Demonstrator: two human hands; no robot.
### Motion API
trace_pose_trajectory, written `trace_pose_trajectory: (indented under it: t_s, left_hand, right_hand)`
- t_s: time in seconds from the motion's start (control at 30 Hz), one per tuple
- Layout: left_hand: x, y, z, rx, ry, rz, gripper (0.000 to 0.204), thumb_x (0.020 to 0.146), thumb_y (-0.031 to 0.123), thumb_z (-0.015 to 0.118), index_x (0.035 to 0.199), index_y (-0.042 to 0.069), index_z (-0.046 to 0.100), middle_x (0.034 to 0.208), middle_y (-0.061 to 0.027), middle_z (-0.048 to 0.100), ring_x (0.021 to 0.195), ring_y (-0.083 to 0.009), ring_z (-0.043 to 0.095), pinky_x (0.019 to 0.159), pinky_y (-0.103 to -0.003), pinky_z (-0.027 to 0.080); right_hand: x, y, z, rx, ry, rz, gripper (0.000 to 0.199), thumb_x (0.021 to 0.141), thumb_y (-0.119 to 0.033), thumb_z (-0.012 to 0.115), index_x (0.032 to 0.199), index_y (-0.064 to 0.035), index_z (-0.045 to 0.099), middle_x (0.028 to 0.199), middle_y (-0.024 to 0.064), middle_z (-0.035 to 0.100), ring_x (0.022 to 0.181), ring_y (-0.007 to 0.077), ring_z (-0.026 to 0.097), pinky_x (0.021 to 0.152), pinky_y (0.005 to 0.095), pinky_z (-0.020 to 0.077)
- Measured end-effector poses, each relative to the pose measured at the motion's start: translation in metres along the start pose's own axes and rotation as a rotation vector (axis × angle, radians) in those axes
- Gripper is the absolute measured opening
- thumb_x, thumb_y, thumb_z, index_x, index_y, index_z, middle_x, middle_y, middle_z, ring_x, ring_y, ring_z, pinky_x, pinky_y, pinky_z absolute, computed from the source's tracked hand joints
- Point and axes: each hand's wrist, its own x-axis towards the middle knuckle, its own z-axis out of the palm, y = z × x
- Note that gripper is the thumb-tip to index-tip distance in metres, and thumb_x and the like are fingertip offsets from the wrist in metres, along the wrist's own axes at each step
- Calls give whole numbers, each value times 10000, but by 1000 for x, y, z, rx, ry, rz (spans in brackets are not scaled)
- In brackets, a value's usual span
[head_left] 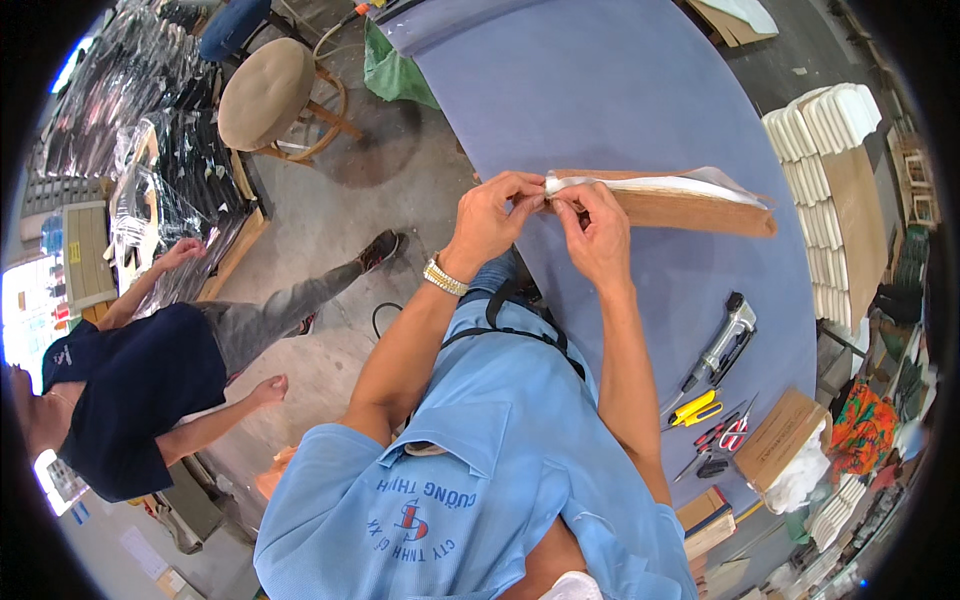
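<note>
A long brown piece [690, 212], curved and fabric-like, lies on the blue-grey tabletop [585, 95]. White padding [700, 186] and a thin, whitish translucent strip run along its upper side. At its left end, my left hand [495, 222] is closed, thumb and fingers pinching the white end of the material. Close beside it, my right hand [597, 235] is closed too, its fingertips pinching the same end from the near side. The fingers hide exactly which layer each hand grips.
To the right on the table lie a grey staple gun [728, 340], a yellow cutter [692, 408], red-handled scissors [735, 430] and a cardboard box [782, 440]. Beyond stand stacked white pads [815, 215]. A person [150, 385] walks at left, near a round beige stool [266, 95].
</note>
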Motion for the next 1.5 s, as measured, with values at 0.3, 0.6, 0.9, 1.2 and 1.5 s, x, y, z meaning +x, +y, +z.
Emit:
trace_pose_trajectory:
  t_s: [0.3, 0.6, 0.9, 1.2, 1.5]
  left_hand:
    - [18, -8, -8, -144, -149, -84, 73, 955, 24, 707, 995, -36, 694, 1093, -122, 751, 925, -185, 728, 793, -325, 607]
    - [4, 1, -4, -343, -139, -180, 221, 937, 46, 708, 1150, -13, 720, 1177, -151, 725, 1003, -210, 716, 908, -344, 583]
    - [-26, -5, -3, -28, -101, 57, 569, 838, -3, 746, 1395, 51, 644, 1409, -175, 661, 1328, -315, 627, 1100, -394, 513]
    - [-2, -21, -6, 11, -158, 82, 534, 859, 50, 775, 1380, 77, 665, 1395, -134, 682, 1242, -307, 683, 1012, -379, 563]
    - [26, -34, -22, 22, -283, 202, 488, 891, 70, 753, 1372, 94, 675, 1420, -103, 669, 1169, -296, 717, 889, -364, 604]
  right_hand:
    - [-17, 29, 4, -165, 1, -332, 150, 841, -56, 764, 974, -111, 721, 961, 39, 613, 922, 271, 609, 807, 432, 425]
    - [-18, 8, 14, -28, 85, -35, 220, 821, -193, 820, 962, -115, 670, 833, 29, 640, 772, 236, 633, 762, 403, 439]
    - [-17, 5, 31, -329, 194, -91, 203, 839, -233, 820, 890, -126, 655, 774, 3, 615, 758, 251, 619, 713, 430, 403]
    - [-11, 11, 43, -138, 351, -101, 145, 924, -139, 758, 870, -57, 650, 796, 47, 618, 729, 217, 576, 733, 381, 446]
    - [-8, 7, 75, 34, 545, -1, 99, 931, -57, 750, 943, -11, 663, 882, 76, 642, 769, 184, 590, 714, 321, 488]
